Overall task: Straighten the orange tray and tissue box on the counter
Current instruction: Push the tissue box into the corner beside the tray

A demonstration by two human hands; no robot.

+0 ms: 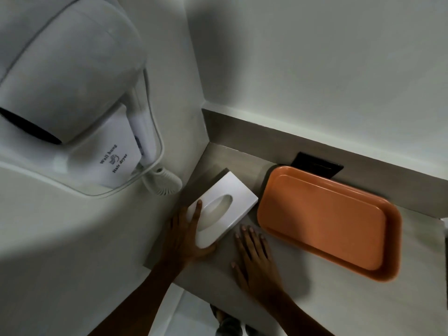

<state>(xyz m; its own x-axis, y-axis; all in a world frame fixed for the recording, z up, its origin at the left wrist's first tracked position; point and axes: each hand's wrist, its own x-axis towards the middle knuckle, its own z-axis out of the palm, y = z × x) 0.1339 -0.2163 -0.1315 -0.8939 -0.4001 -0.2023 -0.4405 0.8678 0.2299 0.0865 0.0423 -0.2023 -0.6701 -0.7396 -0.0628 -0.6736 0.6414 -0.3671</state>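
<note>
A white tissue box [232,195] with an oval slot lies on the grey counter [303,282], close to the left wall. My left hand [186,231] grips its near left corner, one finger laid on the lid and the thumb under the near end. To the box's right lies an empty orange tray [324,221], at a slant to the counter's edge. My right hand [254,253] hovers flat with fingers spread over the counter between box and tray, touching neither.
A white wall-hung hair dryer [80,100] with a coiled cord sticks out from the left wall above the box. A black socket plate [317,166] sits in the backsplash behind the tray. The counter's near edge drops to the floor below my arms.
</note>
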